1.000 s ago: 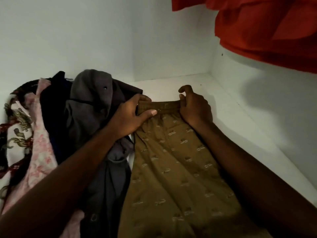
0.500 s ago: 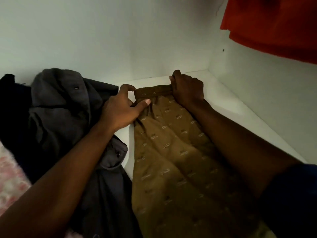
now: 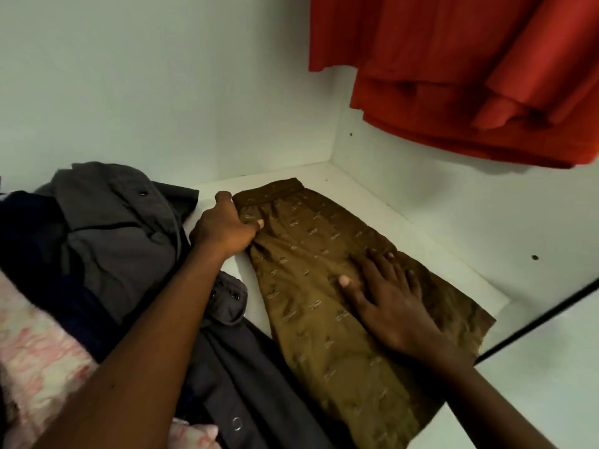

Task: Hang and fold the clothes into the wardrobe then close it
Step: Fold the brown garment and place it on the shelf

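**Smoothing a brown garment beside a slumping heap**

Nearest the camera, a pale pink floral cloth point(image 3: 39, 361) and a dark grey buttoned garment point(image 3: 246, 377) spill forward. Left like that, I judge they could trail over the front edge and stop the door closing.

Further in, the right grip point(image 3: 392, 306) lies open, fingers spread flat on the olive-brown patterned cloth garment point(image 3: 308, 277). That garment rests lengthwise on the white wardrobe floor point(image 3: 382, 202). Pressing there while the far end is tugged could drag creases into it or skew it.

At the waistband corner the left grip point(image 3: 223, 228) seems to pinch the cloth edge with the thumb on top, though its fingers are hidden. Just beside it, a loose heap of grey jacket fabric point(image 3: 113, 228) sits close and might slide onto the brown piece if nudged.

The floor is a smooth white board. Plain white walls close it in at the rear and on the right, and the right wall point(image 3: 453, 222) has small holes. Above, a red hanging garment point(image 3: 470, 76) droops, well apart from both hands.
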Demonstrator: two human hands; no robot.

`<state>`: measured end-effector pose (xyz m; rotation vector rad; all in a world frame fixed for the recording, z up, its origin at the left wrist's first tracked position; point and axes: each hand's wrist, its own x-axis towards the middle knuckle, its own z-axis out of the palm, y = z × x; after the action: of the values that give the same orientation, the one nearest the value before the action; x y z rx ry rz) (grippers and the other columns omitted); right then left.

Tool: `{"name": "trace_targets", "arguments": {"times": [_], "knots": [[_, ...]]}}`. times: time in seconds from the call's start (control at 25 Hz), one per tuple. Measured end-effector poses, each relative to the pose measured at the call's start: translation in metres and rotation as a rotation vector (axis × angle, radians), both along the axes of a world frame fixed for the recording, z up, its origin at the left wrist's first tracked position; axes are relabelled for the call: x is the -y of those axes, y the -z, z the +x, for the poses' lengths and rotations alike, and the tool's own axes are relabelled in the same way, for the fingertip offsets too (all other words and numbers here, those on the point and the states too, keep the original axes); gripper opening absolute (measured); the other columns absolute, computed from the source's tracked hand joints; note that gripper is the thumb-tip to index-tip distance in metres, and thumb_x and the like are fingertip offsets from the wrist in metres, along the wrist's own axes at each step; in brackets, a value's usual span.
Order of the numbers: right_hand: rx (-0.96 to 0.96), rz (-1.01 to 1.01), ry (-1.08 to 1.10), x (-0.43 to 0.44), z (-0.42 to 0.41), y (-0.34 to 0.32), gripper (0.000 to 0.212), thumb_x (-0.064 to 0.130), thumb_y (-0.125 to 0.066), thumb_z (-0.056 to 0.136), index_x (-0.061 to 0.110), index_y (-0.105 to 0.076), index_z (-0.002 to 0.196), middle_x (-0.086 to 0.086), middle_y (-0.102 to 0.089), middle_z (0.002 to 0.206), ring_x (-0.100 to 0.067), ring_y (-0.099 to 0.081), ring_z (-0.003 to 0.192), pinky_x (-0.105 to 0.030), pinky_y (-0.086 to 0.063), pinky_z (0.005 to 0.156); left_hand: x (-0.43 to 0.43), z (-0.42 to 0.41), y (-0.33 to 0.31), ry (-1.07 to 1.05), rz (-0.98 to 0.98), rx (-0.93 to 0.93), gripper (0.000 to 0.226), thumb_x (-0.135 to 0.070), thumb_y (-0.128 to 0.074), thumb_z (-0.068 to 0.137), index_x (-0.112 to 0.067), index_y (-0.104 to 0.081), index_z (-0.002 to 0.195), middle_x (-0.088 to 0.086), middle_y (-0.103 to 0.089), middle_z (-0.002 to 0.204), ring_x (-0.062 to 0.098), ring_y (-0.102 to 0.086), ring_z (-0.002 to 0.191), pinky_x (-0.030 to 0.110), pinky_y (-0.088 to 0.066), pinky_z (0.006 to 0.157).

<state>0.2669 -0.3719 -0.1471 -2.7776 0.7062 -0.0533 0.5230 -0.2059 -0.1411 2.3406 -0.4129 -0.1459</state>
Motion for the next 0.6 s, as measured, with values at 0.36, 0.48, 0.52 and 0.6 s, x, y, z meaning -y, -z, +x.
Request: {"name": "trace_targets", "arguments": {"times": [0.36, 0.48, 0.52, 0.6], "knots": [[0.184, -0.026, -0.042, -0.021, -0.023, -0.029, 0.069, 0.083, -0.022, 0.09, 0.035, -0.048, 0.133, 0.006, -0.048, 0.135, -0.017, -0.047, 0.124, -0.045, -0.042, 0.107, -0.007, -0.02, 0.001, -0.123, -0.25, -0.005, 0.086, -0.053, -0.072, 0.088, -0.011, -0.032, 0.151, 0.024, -0.054, 0.141, 0.042, -0.056, 0.127, 0.046, -0.049, 0.101], [0.079, -0.066, -0.21, -0.077, -0.046, -0.035, 0.065, 0.08, -0.042, 0.085, 0.037, -0.049, 0.132, 0.01, -0.047, 0.121, -0.01, -0.046, 0.11, -0.035, -0.045, 0.098, -0.01, -0.021, -0.005, -0.111, -0.266, -0.148, 0.088, -0.061, -0.076, 0.079, -0.011, -0.037, 0.14, 0.018, -0.07, 0.112, 0.028, -0.075, 0.084, 0.044, -0.063, 0.081], [-0.002, -0.128, -0.225, -0.086, -0.047, -0.034, 0.069, 0.078, -0.045, 0.084, 0.037, -0.045, 0.14, 0.009, -0.046, 0.126, -0.012, -0.044, 0.116, -0.036, -0.043, 0.101, -0.01, -0.024, -0.007, -0.087, -0.231, -0.177, 0.084, -0.063, -0.076, 0.076, -0.014, -0.038, 0.133, 0.014, -0.073, 0.103, 0.024, -0.075, 0.072, 0.042, -0.064, 0.075], [-0.049, -0.23, -0.174, -0.095, -0.043, -0.031, 0.062, 0.065, -0.047, 0.09, 0.033, -0.044, 0.143, 0.003, -0.047, 0.13, -0.018, -0.045, 0.12, -0.036, -0.045, 0.099, -0.008, -0.031, -0.011, -0.044, -0.146, -0.173, 0.089, -0.072, -0.076, 0.064, -0.02, -0.034, 0.123, 0.012, -0.074, 0.103, 0.026, -0.076, 0.075, 0.042, -0.064, 0.077]]}}
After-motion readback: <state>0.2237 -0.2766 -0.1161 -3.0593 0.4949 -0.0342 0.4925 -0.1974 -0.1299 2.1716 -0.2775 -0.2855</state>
